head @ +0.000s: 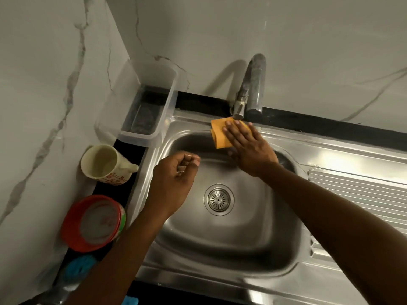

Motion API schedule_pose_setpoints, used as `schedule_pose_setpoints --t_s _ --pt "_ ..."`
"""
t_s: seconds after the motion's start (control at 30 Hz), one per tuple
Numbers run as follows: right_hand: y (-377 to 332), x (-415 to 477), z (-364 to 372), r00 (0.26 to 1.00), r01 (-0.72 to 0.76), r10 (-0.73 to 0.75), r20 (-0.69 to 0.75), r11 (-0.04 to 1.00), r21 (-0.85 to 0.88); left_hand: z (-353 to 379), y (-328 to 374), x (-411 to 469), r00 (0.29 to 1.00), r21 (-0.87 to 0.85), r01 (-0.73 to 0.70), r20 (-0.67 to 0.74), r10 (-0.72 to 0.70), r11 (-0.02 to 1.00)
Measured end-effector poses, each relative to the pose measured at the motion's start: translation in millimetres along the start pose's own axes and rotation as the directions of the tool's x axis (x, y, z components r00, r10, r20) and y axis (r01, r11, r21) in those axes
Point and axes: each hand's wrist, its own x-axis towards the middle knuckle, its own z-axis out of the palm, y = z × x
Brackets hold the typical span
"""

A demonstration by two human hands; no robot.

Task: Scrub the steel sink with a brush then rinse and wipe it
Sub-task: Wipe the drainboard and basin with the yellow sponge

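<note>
Orange cloth (217, 135) lay folded on the steel sink's (297, 140) back rim, directly below the tap (253, 84).

Head view: right hand (248, 148) flat, fingers straight, pressing the cloth down. Left hand (176, 170) curled into a loose fist below-left of the tap, over the basin, gripping nothing visible.

Judgement: wiping step. Best done flat-palmed with even pressure, in long overlapping strokes outward from the tap.

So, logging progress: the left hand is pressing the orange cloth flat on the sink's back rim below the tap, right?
Not quite: the head view shows the right hand pressing the orange cloth flat on the sink's back rim below the tap. The left hand holds nothing.
</note>
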Motion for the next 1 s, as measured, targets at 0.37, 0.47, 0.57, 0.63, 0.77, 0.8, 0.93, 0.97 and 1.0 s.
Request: schedule_pose_setpoints --t_s 0.37,0.47,0.57,0.63,0.77,0.8,0.93,0.97,1.0 --pt "61.9 -127.2 -0.4 0.889 -0.459 0.448 0.099 0.862 0.217 47.1 18.5 -26.4 0.996 0.031 -0.02 0.09 0.017 0.999" --pt "71.9 -138.9 -19.3 0.838 -0.53 0.537 0.093 0.763 0.369 53.5 23.3 -31.9 0.995 0.013 -0.023 0.098 0.022 1.0" --pt "76.9 -128.0 -49.7 0.753 -0.579 0.658 0.025 0.643 0.501 58.8 25.1 -34.7 0.994 -0.008 -0.021 0.106 0.022 1.0" --pt "76.1 -109.1 -65.6 0.72 -0.554 0.69 -0.069 0.632 0.542 62.8 26.4 -36.3 0.994 -0.012 -0.015 0.111 0.017 1.0" --pt "63.1 -51.2 -79.4 0.805 -0.528 0.589 -0.075 0.768 0.363 75.9 30.4 -38.2 0.992 -0.004 -0.012 0.122 0.013 1.0" --pt "59.8 -38.5 -76.7 0.832 -0.515 0.554 -0.025 0.788 0.338 81.7 32.0 -38.6 0.992 0.002 -0.01 0.123 0.01 1.0" --pt "45.1 -7.3 -47.8 0.949 -0.308 0.258 0.18 0.878 0.366 101.8 39.0 -42.0 0.992 0.008 -0.018 0.122 0.017 1.0" --pt "47.4 -6.2 -40.4 0.961 -0.248 0.187 0.204 0.909 0.334 108.5 40.0 -42.8 0.992 0.007 -0.018 0.123 0.017 1.0" --pt "51.8 -6.9 -34.3 0.967 -0.204 0.14 0.213 0.925 0.32 114.1 40.7 -43.9 0.992 0.008 -0.016 0.122 0.015 1.0"
